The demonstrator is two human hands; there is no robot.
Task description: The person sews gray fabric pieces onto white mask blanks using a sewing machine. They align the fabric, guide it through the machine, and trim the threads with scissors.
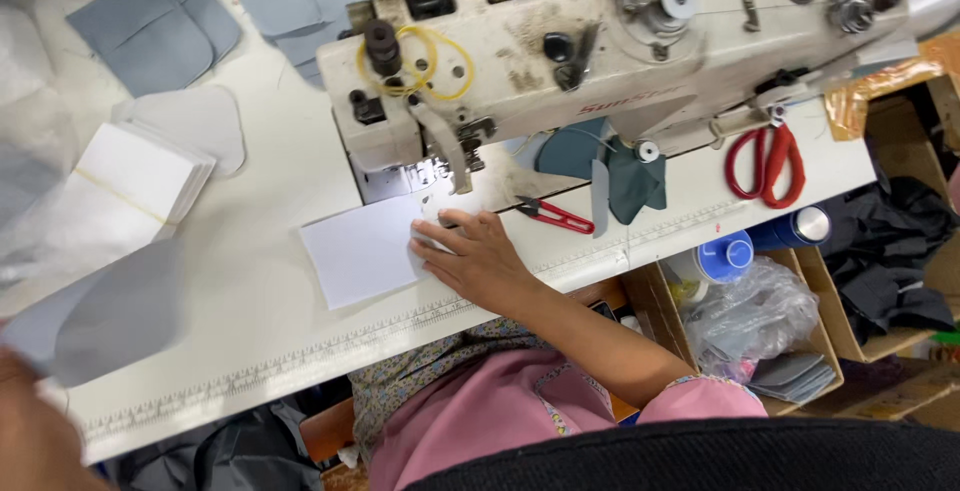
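My right hand (478, 256) lies on the right edge of a white fabric piece (355, 251) on the white table (260, 351), its fingers curled on the edge just in front of the presser foot (452, 166) of the cream sewing machine (610, 41). At the bottom left, my left hand (28, 429) is blurred and appears to hold a grey fabric piece (115, 316) above the table's front edge. Its fingers are hard to make out.
A stack of white pieces (135, 186) and grey cut pieces (155, 26) lie at the left. Red thread snips (555, 214), teal fabric (625, 176) and red scissors (765, 161) sit right of the needle. A cardboard box (810, 281) with a plastic bag and blue spools stands below the table's right end.
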